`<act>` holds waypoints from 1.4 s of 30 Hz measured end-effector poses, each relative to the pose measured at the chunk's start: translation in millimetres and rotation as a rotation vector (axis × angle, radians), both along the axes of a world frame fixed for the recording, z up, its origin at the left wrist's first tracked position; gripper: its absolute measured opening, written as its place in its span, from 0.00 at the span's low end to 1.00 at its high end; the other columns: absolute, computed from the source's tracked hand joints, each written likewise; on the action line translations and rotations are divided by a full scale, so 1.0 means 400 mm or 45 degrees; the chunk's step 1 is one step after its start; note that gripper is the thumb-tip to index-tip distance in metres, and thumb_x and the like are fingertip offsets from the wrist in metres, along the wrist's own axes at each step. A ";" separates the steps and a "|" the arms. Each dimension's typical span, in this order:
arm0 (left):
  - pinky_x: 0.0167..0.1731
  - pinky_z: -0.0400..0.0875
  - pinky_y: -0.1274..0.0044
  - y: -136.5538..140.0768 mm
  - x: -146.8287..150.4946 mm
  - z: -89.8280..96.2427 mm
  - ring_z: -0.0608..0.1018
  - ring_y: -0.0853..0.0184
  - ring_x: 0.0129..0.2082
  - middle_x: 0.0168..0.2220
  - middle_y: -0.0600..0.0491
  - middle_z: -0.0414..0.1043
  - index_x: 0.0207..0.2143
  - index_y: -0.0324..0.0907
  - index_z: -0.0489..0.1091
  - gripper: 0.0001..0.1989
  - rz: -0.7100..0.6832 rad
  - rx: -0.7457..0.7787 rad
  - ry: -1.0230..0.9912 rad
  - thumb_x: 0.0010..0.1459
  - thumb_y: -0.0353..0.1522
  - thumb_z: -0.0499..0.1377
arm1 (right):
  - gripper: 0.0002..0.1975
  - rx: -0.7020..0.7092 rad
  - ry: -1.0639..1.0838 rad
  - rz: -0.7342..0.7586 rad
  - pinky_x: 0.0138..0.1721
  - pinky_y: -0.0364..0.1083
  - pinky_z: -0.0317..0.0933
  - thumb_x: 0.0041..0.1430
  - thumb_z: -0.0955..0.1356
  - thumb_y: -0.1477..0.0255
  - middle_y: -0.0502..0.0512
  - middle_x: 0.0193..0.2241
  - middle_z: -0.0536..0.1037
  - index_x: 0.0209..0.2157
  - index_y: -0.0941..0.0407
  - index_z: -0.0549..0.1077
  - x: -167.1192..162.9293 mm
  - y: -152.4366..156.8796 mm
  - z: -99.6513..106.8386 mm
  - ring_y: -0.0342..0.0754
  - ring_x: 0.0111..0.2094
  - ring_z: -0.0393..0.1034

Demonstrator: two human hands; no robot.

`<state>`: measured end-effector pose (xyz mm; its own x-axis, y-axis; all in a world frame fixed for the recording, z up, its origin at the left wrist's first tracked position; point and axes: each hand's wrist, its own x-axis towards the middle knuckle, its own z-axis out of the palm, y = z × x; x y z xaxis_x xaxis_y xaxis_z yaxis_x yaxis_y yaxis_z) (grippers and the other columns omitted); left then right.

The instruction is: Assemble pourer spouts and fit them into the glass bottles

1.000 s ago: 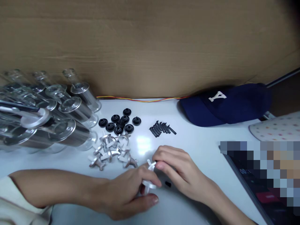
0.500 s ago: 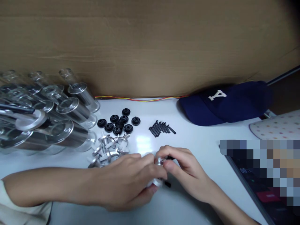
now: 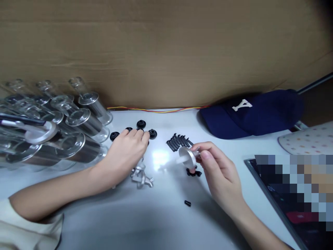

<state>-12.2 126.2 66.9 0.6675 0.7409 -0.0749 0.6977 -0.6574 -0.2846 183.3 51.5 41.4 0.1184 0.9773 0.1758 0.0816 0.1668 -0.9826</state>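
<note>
"Where was the silvery, disc-shaped fitting with the white stem [image 3: 187, 158]?"

"Your right hand [image 3: 221, 175] held it above the pale tabletop [image 3: 117, 222], thumb and fingers pinched together on it, the stem pointing toward nine o'clock."

"And your left hand [image 3: 127, 154]?"

"At nine o'clock from that fitting, palm down over the round, stepped black discs [image 3: 141, 124]. Its fingertips were hidden, so I can't tell whether you gripped one. More silvery metal fittings [image 3: 142, 177] lay near eight, partly under your wrist."

"What else surrounded you?"

"Small black pieces [image 3: 195, 172] just beside your right fingers at five, a short black tube [image 3: 187, 203] at six, thin black rods [image 3: 178, 142] at eleven, a navy cloth cap [image 3: 249, 118] at two, and clear glass vessels [image 3: 90, 125] between nine and ten."
</note>
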 end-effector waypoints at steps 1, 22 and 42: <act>0.30 0.65 0.72 0.003 0.003 0.002 0.76 0.58 0.34 0.33 0.45 0.73 0.36 0.35 0.68 0.09 -0.001 -0.002 0.018 0.55 0.19 0.52 | 0.10 0.002 -0.013 -0.003 0.23 0.40 0.61 0.63 0.62 0.64 0.47 0.21 0.70 0.33 0.55 0.70 -0.001 0.000 0.002 0.39 0.20 0.64; 0.31 0.71 0.80 -0.008 -0.009 -0.003 0.74 0.72 0.33 0.34 0.50 0.71 0.36 0.38 0.64 0.06 -0.418 -0.100 -1.412 0.63 0.24 0.48 | 0.07 -0.036 0.087 -0.033 0.17 0.41 0.62 0.60 0.65 0.66 0.48 0.19 0.76 0.32 0.56 0.68 -0.005 -0.001 0.007 0.41 0.16 0.68; 0.35 0.71 0.78 -0.045 -0.006 -0.038 0.73 0.70 0.39 0.38 0.49 0.68 0.39 0.41 0.61 0.05 -0.476 -0.347 -1.620 0.63 0.25 0.48 | 0.06 -0.005 0.181 0.220 0.28 0.42 0.69 0.61 0.66 0.67 0.49 0.24 0.78 0.33 0.54 0.65 -0.014 -0.013 0.018 0.43 0.24 0.75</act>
